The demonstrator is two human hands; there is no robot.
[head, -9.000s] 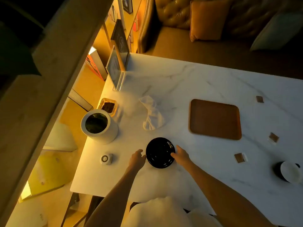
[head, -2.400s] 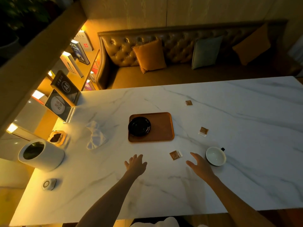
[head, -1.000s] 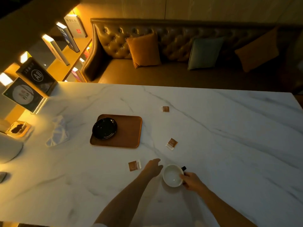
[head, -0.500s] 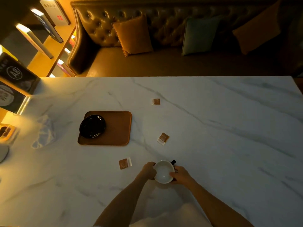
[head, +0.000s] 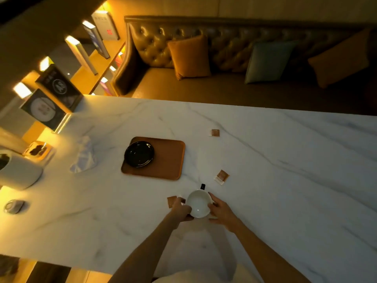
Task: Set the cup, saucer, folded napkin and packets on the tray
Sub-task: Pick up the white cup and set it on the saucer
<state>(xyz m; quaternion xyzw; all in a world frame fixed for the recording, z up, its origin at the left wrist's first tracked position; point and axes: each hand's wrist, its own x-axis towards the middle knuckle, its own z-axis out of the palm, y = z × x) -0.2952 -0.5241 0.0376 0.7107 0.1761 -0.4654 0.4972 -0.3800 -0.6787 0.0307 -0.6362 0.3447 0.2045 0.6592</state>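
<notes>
Both hands cup the white cup above the marble tabletop: left hand and right hand fingers wrapped around its sides. Beyond, the black saucer sits on the wooden tray.

Both bare forearms reach forward from the bottom edge of the view and converge toward the middle. The left hand sits at the end of a nearly straight arm, fingers curled inward to the right, thumb side up, pressed against the left side of the cup. The right hand comes in from the lower right, wrist slightly bent, fingers spread and wrapped along the cup's right side, thumb lower near the base. The two hands face each other, cradling the cup between them just above the tabletop
</notes>
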